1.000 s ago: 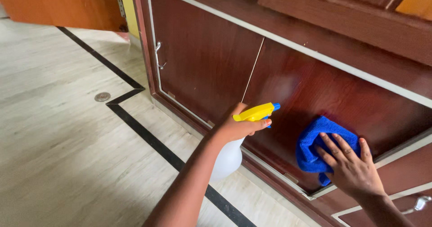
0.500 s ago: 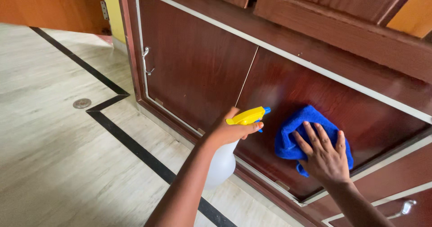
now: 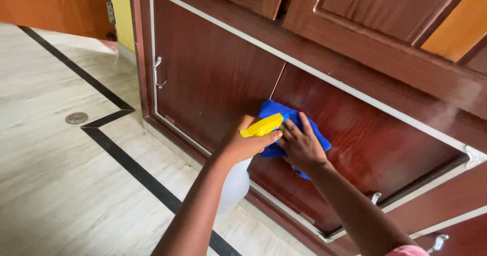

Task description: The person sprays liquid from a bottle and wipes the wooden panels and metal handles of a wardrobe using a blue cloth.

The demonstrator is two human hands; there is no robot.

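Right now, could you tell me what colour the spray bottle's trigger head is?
Yellow spray head, clearest in the head view.

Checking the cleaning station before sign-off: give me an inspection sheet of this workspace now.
Surface: dark red-brown cabinet door, glossy, closed, pale trim around it.
Job's things: blue microfibre cloth pressed flat on the door near the seam; spray bottle with yellow trigger head, translucent body.
Clutter: nothing seen.
Grippers: left hand wrapped round the bottle neck; right hand spread on the cloth.
Cables: nothing seen.
Surroundings: neighbouring door with metal handle; pale wood-look floor with black inlay stripe and round metal drain cover; yellow wall strip.
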